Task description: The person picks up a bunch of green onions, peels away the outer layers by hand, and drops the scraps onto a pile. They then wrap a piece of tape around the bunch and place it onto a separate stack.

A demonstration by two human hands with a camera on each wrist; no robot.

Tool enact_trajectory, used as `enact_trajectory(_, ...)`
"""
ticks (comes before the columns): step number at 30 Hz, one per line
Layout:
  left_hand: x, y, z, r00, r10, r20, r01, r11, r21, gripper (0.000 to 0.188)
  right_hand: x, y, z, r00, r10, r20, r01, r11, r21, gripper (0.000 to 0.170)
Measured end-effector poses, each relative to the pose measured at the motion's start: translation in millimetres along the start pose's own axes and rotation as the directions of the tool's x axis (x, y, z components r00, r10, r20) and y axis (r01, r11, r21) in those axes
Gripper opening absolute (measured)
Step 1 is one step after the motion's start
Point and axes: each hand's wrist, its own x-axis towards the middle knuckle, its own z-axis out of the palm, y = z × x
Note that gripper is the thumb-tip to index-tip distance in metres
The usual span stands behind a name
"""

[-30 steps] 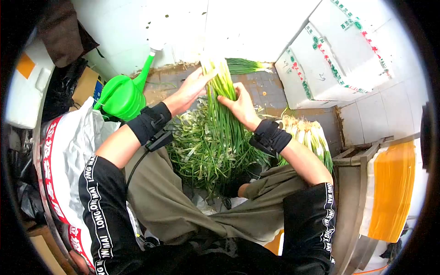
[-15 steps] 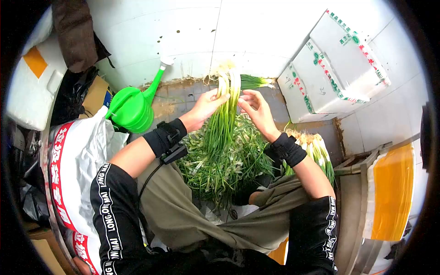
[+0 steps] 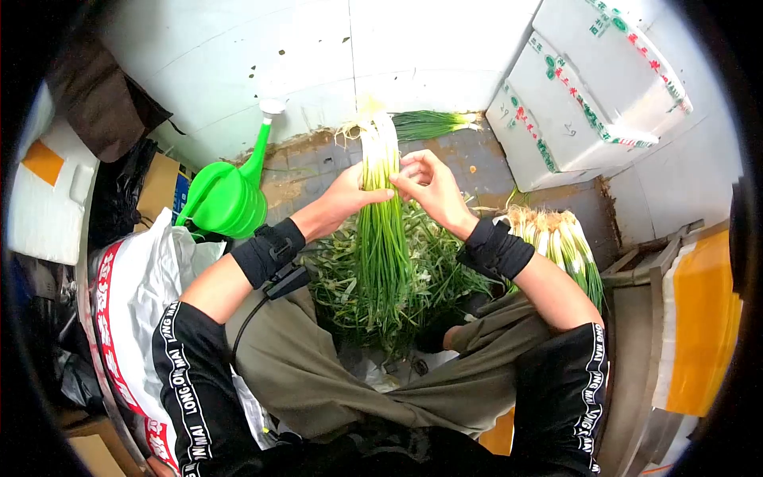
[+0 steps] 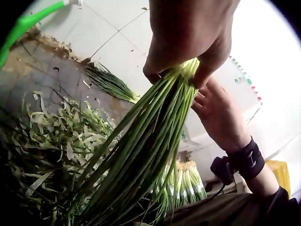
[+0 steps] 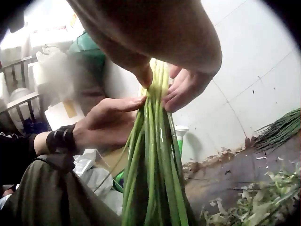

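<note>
Noted black sleeves (image 3: 560,381) with white lettered strips and olive trousers (image 3: 294,358) nearest. Just past the lap, saw a bunch of spring onions (image 3: 381,238) held above a heap of loose green leaves (image 3: 445,270), roots towards the wall, tops hanging back towards the body. Found left hand (image 3: 350,195) clamped on the bunch, thumb across the stalks; right hand (image 3: 433,187) close beside it, pinching stalks at the bunch's right edge. Recorded a black strap on each wrist. Logged further spring onions (image 3: 556,238) right of the heap, rooted ends lined up. To the left, noted a white plastic sack (image 3: 195,262) with red print, then a green watering can (image 3: 230,199). Farther off, saw another green bunch (image 3: 433,125) lying on the tiled floor (image 3: 477,163) along the white wall (image 3: 310,63), stacked white boxes (image 3: 548,115) to its right.
</note>
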Motion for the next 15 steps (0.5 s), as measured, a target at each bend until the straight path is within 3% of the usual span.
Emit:
enact_trajectory(4,4,-9,-8,1.000,-0.022,0.003,0.022,0.996,-0.086,0.051,1,-1,-4,0.999,0.034,0.034,-0.039,0.987,0.159,0.032)
enact_trajectory(6,3,-6,-12,1.000,-0.008,0.024,0.010,0.996,-0.094,0.052,4,-1,-6,0.998,-0.068,0.010,0.068,0.998,0.014,0.032)
enact_trajectory(8,0,-4,-10,1.000,-0.008,0.006,0.009,0.995,-0.097,0.052,3,-5,-6,0.997,-0.069,0.032,0.069,0.998,0.002,0.028)
enact_trajectory(10,-7,6,-3,0.999,0.007,0.054,0.006,0.972,-0.233,0.053,6,-4,-6,0.996,-0.047,0.072,0.059,0.984,-0.168,0.022)
enact_trajectory(15,-13,16,-3,0.998,-0.059,0.025,0.064,0.951,-0.302,0.050,6,-11,-3,0.999,-0.044,0.026,0.045,0.998,-0.052,0.015)
